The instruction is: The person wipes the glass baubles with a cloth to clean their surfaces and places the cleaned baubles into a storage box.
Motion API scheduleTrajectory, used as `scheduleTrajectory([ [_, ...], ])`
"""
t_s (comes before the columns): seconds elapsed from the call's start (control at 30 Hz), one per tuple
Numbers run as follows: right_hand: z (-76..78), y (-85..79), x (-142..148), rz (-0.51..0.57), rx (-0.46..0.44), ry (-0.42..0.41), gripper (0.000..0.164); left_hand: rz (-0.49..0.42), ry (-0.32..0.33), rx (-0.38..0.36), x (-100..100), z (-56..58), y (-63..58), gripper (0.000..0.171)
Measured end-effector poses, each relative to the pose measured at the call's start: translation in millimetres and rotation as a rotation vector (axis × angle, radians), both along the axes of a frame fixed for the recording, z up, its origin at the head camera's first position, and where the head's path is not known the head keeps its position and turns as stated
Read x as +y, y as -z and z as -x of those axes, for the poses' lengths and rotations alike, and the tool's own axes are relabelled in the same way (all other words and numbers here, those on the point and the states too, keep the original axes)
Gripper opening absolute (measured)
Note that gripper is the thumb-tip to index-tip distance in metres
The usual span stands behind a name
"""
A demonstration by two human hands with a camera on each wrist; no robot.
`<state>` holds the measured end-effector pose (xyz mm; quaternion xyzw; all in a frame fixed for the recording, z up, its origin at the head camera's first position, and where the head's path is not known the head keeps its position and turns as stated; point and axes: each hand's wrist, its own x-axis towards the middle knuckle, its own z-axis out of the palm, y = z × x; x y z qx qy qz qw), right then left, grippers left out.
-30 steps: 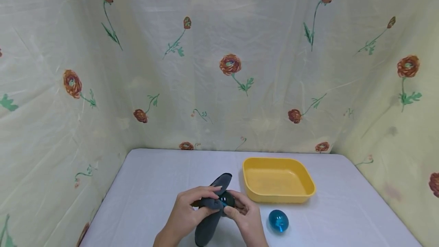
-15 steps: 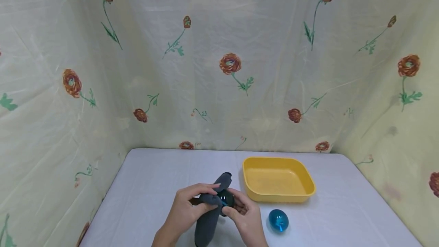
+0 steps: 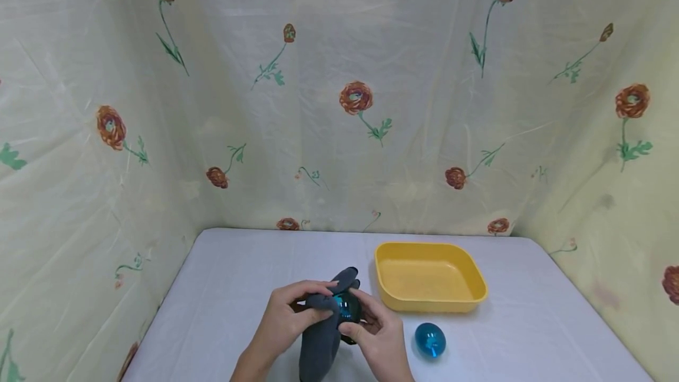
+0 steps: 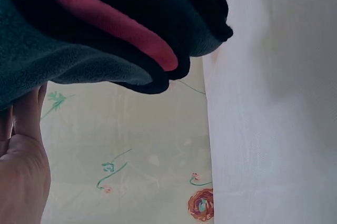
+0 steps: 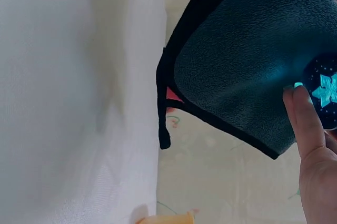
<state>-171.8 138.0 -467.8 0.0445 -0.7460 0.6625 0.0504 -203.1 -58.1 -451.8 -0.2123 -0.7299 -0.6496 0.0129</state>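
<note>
My left hand [image 3: 289,313] grips a dark grey fleecy cloth [image 3: 320,346] with black edging, bunched between thumb and fingers. Folds of it hang below and stick up beyond the fingers; a pink strip [image 4: 113,21] shows in the left wrist view. Against the cloth sits a shiny blue bauble [image 3: 348,306], held by the fingertips and thumb of my right hand [image 3: 381,335]. A pale star shape and small dots mark the bauble [image 5: 325,91] in the right wrist view. A second glossy blue bauble [image 3: 430,340] lies on the table, just right of my right hand.
Beyond the second bauble stands a shallow yellow tray [image 3: 424,279] with nothing in it. The table [image 3: 254,258] has a white cover. Flower-printed curtains [image 3: 403,152] hang behind it and along both sides.
The held bauble has turned and shows a brighter blue, patterned side. My left hand has shifted slightly left and up with the cloth, which now bunches differently. The tray and loose bauble stay put.
</note>
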Motion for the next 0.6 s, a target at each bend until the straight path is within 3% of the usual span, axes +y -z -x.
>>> scheduleTrajectory([
  [0.27, -3.6, -0.3, -3.8, 0.007, 0.054, 0.021, 0.057, 0.029, -0.006, -0.053, -2.5, 1.8, -4.0, 0.023],
  [0.6, -7.1, -4.4, -5.8, 0.028, 0.057, -0.004, 0.061, 0.006, -0.002, -0.116, -4.6, 1.9, -5.2, 0.024],
])
